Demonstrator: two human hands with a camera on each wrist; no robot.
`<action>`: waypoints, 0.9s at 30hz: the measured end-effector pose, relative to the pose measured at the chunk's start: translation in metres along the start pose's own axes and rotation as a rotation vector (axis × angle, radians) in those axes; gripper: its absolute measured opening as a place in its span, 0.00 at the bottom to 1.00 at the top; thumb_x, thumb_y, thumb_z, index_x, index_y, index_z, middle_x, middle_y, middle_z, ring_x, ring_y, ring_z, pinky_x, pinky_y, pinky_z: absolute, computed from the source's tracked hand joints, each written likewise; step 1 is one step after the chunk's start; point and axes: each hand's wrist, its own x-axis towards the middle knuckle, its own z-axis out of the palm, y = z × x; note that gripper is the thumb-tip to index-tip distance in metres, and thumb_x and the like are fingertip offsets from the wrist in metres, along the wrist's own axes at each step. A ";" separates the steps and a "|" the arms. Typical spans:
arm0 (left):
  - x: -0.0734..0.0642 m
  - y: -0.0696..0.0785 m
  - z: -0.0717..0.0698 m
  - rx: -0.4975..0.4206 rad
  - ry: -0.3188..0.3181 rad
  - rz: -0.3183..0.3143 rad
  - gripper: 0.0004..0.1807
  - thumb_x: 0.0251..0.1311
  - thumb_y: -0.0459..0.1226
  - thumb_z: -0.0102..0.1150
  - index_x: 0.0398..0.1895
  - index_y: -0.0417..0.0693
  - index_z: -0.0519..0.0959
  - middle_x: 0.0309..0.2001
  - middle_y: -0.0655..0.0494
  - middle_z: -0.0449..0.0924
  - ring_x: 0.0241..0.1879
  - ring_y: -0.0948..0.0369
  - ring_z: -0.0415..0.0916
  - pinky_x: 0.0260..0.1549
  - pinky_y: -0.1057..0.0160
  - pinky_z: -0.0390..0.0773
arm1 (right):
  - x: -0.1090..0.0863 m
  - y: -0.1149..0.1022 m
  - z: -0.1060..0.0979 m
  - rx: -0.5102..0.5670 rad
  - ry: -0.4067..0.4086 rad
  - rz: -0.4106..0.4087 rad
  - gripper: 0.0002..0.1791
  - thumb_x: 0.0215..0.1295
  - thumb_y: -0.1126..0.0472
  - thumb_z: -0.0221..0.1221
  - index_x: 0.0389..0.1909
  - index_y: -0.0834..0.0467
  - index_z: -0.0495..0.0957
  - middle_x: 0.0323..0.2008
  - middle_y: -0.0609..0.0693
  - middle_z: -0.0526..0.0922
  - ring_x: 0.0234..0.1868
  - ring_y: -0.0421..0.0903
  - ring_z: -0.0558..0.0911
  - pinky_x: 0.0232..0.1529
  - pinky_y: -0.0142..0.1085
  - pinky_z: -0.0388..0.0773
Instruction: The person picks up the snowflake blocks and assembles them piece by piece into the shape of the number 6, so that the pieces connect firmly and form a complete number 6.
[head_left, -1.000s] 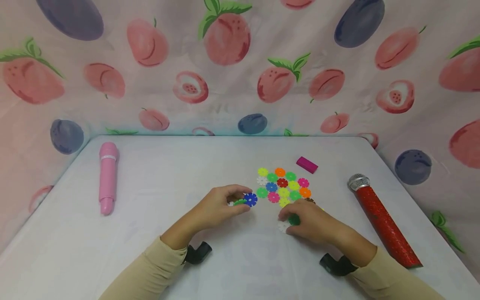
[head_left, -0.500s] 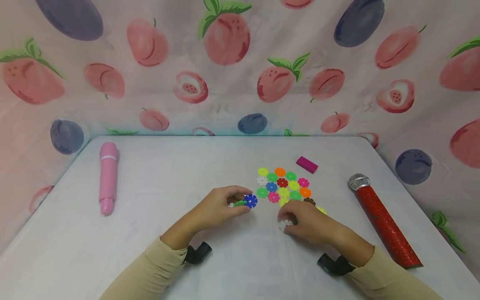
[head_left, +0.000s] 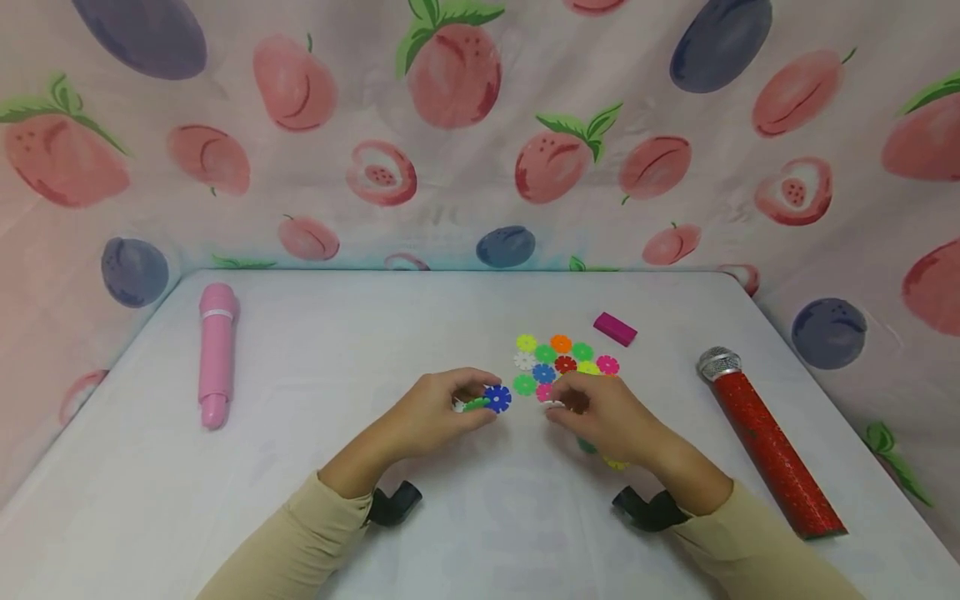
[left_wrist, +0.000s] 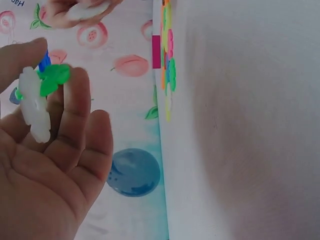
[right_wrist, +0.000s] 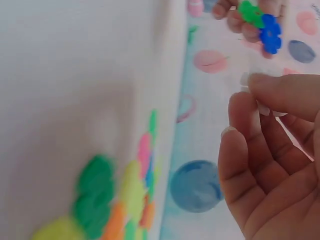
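Note:
My left hand [head_left: 427, 417] pinches a small chain of notched plastic snowflake discs. In it a white disc [left_wrist: 36, 107], a green disc [left_wrist: 55, 79] and a blue disc [head_left: 498, 398] are joined edge to edge at angles, the blue one facing the right hand. Between thumb and fingertips, my right hand [head_left: 626, 417] pinches a single white disc [head_left: 553, 404], seen nearly edge-on and apart from the chain. Loose discs of many colours, among them a blue one [head_left: 543, 373], lie flat behind the right hand, which covers some. A dark green disc [head_left: 587, 447] shows under that hand.
A magenta block [head_left: 615, 329] lies behind the discs. At the right is a red glittery microphone [head_left: 768, 442], at the left a pink microphone-shaped thing [head_left: 217, 358]. The white table [head_left: 360, 325] ends at a fruit-print cloth [head_left: 450, 167].
My right hand has lifted the white disc off the table and brought it up and left, toward the chain. The left hand with its chain has hardly moved.

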 end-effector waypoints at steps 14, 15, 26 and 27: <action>-0.001 0.004 -0.004 -0.004 0.199 0.059 0.22 0.63 0.36 0.66 0.60 0.45 0.78 0.40 0.57 0.83 0.40 0.61 0.79 0.37 0.59 0.80 | 0.026 -0.028 0.014 0.178 0.199 -0.191 0.09 0.63 0.72 0.65 0.43 0.62 0.86 0.38 0.50 0.84 0.40 0.44 0.85 0.43 0.34 0.82; -0.001 0.004 -0.005 -0.004 0.208 0.061 0.22 0.63 0.36 0.66 0.60 0.45 0.78 0.40 0.57 0.83 0.39 0.60 0.79 0.37 0.59 0.80 | 0.027 -0.029 0.015 0.183 0.197 -0.177 0.09 0.63 0.72 0.66 0.44 0.63 0.85 0.38 0.51 0.84 0.39 0.44 0.85 0.43 0.34 0.82; -0.002 0.007 -0.006 -0.019 0.229 0.087 0.20 0.60 0.34 0.68 0.56 0.41 0.79 0.38 0.58 0.82 0.38 0.63 0.78 0.41 0.59 0.80 | 0.030 -0.030 0.021 0.174 0.245 -0.145 0.07 0.60 0.71 0.68 0.37 0.61 0.81 0.34 0.48 0.85 0.36 0.43 0.85 0.42 0.36 0.83; -0.002 0.008 -0.006 -0.018 0.231 0.090 0.20 0.60 0.34 0.68 0.56 0.41 0.80 0.37 0.58 0.82 0.37 0.63 0.78 0.41 0.59 0.80 | 0.030 -0.031 0.022 0.164 0.250 -0.154 0.07 0.60 0.72 0.68 0.37 0.61 0.82 0.34 0.48 0.85 0.36 0.43 0.85 0.42 0.37 0.83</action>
